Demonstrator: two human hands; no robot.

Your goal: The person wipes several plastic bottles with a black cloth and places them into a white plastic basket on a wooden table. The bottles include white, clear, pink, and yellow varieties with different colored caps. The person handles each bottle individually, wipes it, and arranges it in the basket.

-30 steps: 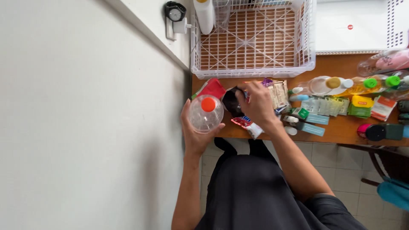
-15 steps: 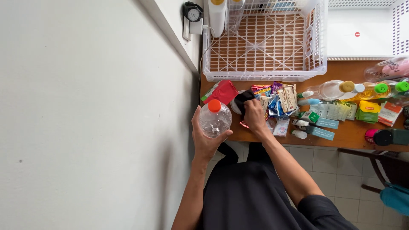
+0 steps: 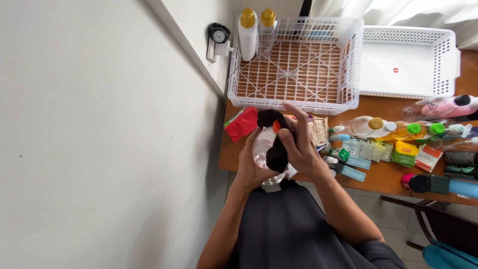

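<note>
The left hand (image 3: 251,167) grips a clear bottle (image 3: 263,149) from below while the right hand (image 3: 298,147) pinches a black cloth (image 3: 275,142) against it (cap hidden), so the smooth bottle could slip from this one-handed hold.

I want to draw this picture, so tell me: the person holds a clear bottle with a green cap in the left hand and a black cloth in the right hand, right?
Not quite: the head view shows an orange cap, not green. The clear bottle is in the left hand, and the right hand does hold the black cloth against it.
</note>
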